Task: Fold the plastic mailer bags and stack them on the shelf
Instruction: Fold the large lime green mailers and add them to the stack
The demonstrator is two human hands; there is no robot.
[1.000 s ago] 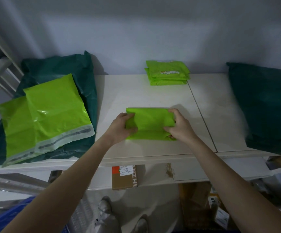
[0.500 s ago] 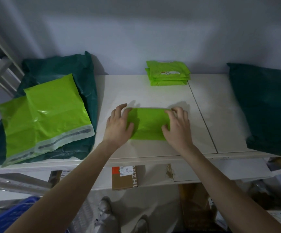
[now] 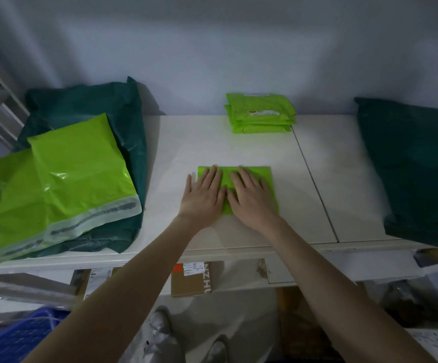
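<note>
So a folded lime-green plastic mailer bag is being pressed flat on the white shelf top, right in the middle and toward the front edge. The left hand is being laid palm-down over the bag's left part, fingers straight and spread a bit, with the outer fingers hanging off onto the shelf itself. The right hand is being held flat on the bag just beside it, fingers straight too, thumbs of both hands nearly touching. Nothing is being pinched or gripped, just flattened.

A small stack of already folded lime-green bags is being kept at the back of the shelf against the pale wall, well apart from the hands, and a label is showing on the top one. Off to the left, two unfolded lime-green mailer bags are being overlapped on top of a big dark green plastic bag. Another dark green plastic bag is being left at the right end of the shelf.

Under the shelf, a brown cardboard box with a white sticker is being stored, a blue plastic crate is being cut off at bottom left, and grey shoes are being glimpsed on the floor.
</note>
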